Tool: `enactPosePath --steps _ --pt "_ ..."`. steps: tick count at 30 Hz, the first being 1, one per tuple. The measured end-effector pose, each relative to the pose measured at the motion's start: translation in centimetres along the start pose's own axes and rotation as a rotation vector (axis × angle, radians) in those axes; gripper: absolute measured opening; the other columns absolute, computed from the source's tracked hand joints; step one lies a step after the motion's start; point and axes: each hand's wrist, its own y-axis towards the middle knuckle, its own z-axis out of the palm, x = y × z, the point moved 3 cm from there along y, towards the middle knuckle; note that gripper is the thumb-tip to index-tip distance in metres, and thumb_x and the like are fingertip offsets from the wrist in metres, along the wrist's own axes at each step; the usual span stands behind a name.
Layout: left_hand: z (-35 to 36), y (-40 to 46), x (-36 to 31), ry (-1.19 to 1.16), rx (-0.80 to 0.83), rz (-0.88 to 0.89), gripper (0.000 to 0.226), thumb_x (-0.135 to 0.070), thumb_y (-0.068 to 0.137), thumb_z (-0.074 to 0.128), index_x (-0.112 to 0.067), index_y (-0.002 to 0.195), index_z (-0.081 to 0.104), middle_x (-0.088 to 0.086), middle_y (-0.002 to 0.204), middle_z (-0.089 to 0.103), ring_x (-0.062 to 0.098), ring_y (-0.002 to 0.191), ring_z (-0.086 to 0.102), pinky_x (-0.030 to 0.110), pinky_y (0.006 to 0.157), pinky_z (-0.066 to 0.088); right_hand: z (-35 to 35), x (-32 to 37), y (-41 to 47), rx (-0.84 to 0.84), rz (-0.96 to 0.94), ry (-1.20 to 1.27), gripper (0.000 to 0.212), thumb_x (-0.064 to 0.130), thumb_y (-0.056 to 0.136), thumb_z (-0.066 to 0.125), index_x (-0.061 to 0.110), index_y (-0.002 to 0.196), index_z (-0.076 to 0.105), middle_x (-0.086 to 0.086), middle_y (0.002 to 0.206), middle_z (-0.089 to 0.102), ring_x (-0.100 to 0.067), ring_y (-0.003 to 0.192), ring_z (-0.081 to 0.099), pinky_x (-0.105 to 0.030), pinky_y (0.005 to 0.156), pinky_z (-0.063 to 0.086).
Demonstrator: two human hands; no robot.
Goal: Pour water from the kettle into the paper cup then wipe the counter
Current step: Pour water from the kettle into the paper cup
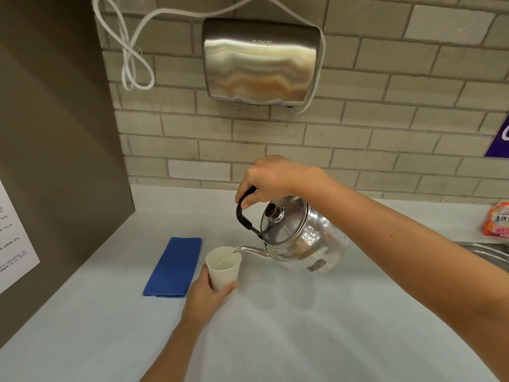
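Note:
My right hand point(268, 179) grips the black handle of a shiny steel kettle point(303, 238), which is held above the counter and tilted left. Its spout reaches over the rim of a white paper cup point(223, 267), and a thin stream of water runs into the cup. My left hand point(205, 297) holds the cup from below and from the front, on the white counter point(303, 326). A folded blue cloth point(175, 267) lies flat on the counter just left of the cup.
A steel hand dryer point(260, 60) with a white cord hangs on the brick wall. A brown side panel point(55, 161) bounds the counter at left. A sink edge point(484, 250) and a pink packet point(497, 223) are at far right.

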Motion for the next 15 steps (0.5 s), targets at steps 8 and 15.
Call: enactPosePath --steps 8,15 --pt "-0.08 -0.11 -0.19 -0.027 0.000 0.011 0.075 -0.041 0.066 0.079 -0.023 0.129 0.041 -0.011 0.107 0.055 0.011 0.095 0.052 0.026 0.079 0.045 0.19 -0.03 -0.07 0.012 0.019 -0.005 0.026 0.045 0.083 0.061 0.035 0.107 0.067 0.010 0.099 0.073 -0.007 0.074 0.049 -0.027 0.058 0.039" --pt "-0.12 -0.13 -0.24 -0.020 0.006 0.010 0.076 -0.040 0.067 0.078 -0.022 0.131 0.040 -0.011 0.108 0.053 0.012 0.097 0.052 0.027 0.081 0.045 0.28 -0.10 -0.13 0.010 0.011 -0.007 0.026 0.044 0.084 0.060 0.035 0.108 0.067 0.011 0.100 0.073 -0.006 0.074 0.051 -0.024 0.056 0.038"
